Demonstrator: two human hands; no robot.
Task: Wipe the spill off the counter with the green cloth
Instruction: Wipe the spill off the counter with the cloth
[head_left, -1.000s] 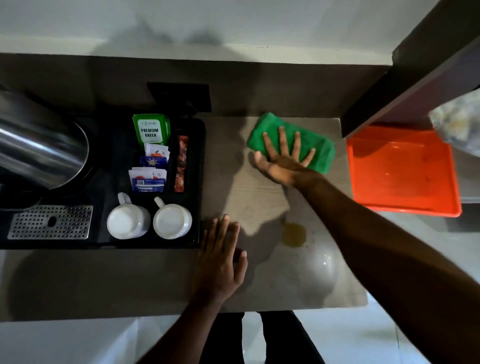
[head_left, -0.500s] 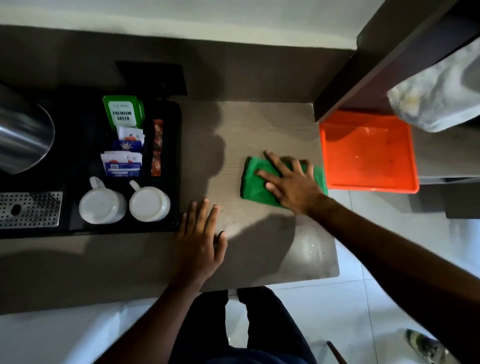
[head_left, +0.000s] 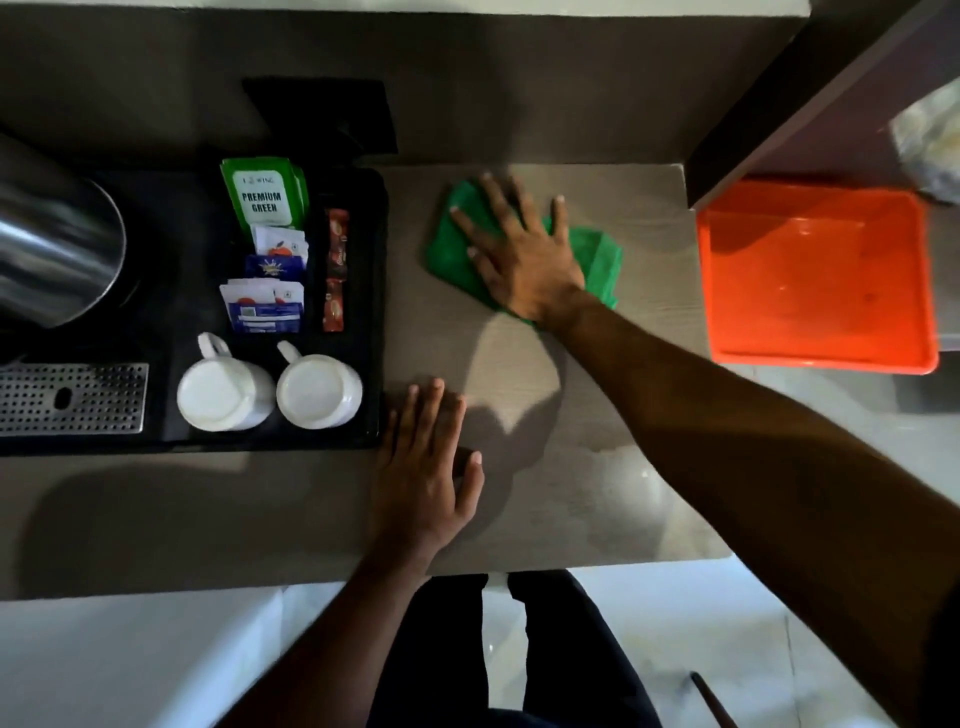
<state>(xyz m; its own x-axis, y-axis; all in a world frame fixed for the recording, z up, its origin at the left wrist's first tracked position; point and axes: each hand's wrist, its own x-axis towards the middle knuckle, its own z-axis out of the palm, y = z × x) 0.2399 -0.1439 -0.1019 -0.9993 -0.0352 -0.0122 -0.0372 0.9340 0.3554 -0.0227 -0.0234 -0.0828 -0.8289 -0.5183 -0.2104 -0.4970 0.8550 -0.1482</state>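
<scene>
Your right hand (head_left: 524, 260) is pressed flat, fingers spread, on the green cloth (head_left: 597, 260) at the far middle of the desk (head_left: 623, 493).

The cloth is bunched and creased, bright green, sticking out both sides of your palm, nothing gripped. It lies between the black tray (head_left: 374, 312) and the orange bin (head_left: 815, 280), nearer the tray. Your left hand (head_left: 426, 478) lies open and flat on the desk beside the tray's near corner. Versus half a second ago, the cloth has gone back up toward the wall and leftward. No brown puddle visible, only a faint wet sheen (head_left: 613, 457) near the front edge.
</scene>
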